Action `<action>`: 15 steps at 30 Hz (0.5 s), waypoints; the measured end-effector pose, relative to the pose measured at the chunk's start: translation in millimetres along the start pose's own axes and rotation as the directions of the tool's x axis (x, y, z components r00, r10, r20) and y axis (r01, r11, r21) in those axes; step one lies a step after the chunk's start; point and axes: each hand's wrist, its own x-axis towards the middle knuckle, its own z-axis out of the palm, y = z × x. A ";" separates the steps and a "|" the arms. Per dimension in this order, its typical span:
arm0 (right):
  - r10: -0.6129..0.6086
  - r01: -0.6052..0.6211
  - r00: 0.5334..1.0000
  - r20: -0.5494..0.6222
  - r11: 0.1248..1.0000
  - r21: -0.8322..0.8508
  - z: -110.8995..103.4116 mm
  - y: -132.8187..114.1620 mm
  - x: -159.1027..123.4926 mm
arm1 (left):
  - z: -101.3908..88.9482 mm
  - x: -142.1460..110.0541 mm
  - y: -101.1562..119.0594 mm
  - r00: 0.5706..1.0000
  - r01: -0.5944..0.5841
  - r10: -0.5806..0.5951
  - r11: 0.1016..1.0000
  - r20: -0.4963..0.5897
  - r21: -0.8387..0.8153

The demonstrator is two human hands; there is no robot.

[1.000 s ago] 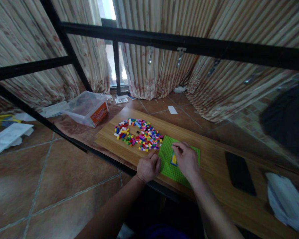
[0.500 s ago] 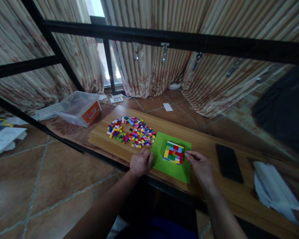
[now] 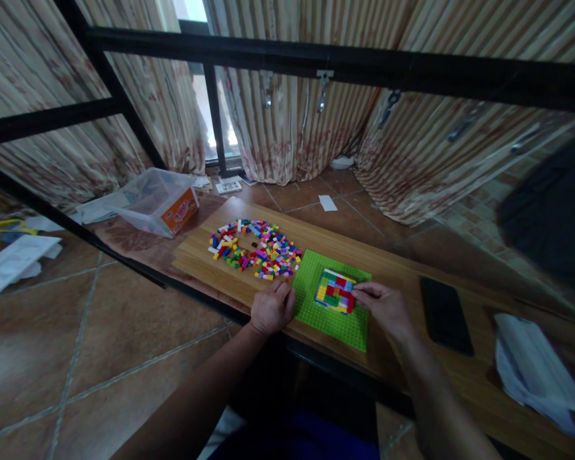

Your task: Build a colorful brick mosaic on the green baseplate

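Observation:
A green baseplate (image 3: 311,322) lies on the wooden bench, bearing a low square block of multicoloured toy bricks (image 3: 334,292). At the right edge of this brick block is my right hand (image 3: 383,308), its thumb and forefinger pinched together; whatever is between them is too small to make out. My left hand (image 3: 272,306) rests with curled fingers by the baseplate's left edge, and what it holds, if anything, is hidden. Beyond it, loose coloured bricks (image 3: 273,248) are spread in a ring-shaped pile.
To the right on the bench (image 3: 397,271) lie a black phone (image 3: 445,315) and a white plastic packet (image 3: 536,367). A clear plastic box (image 3: 148,203) with an orange label stands past the bench's left end. A black metal rail (image 3: 316,54) crosses the view above.
My right hand has shifted slightly left and up, its fingertips now at the brick block's right upper edge. The left hand stays in place. The whole view has shifted a little.

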 end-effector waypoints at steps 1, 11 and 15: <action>0.005 -0.005 1.000 0.006 1.000 0.000 -0.3 -1.1 0.8 | 0.4 0.0 -0.3 1.000 -0.002 0.002 1.000 -0.001 -0.003; 0.094 -0.089 0.994 -0.056 0.992 0.086 3.0 -8.4 -5.4 | 2.1 -1.2 -0.4 1.000 0.007 -0.008 1.000 0.008 0.011; 0.123 -0.112 0.989 -0.082 0.986 0.122 5.7 -10.4 -6.0 | 1.6 -0.7 -0.1 1.000 0.004 -0.004 1.000 0.008 0.014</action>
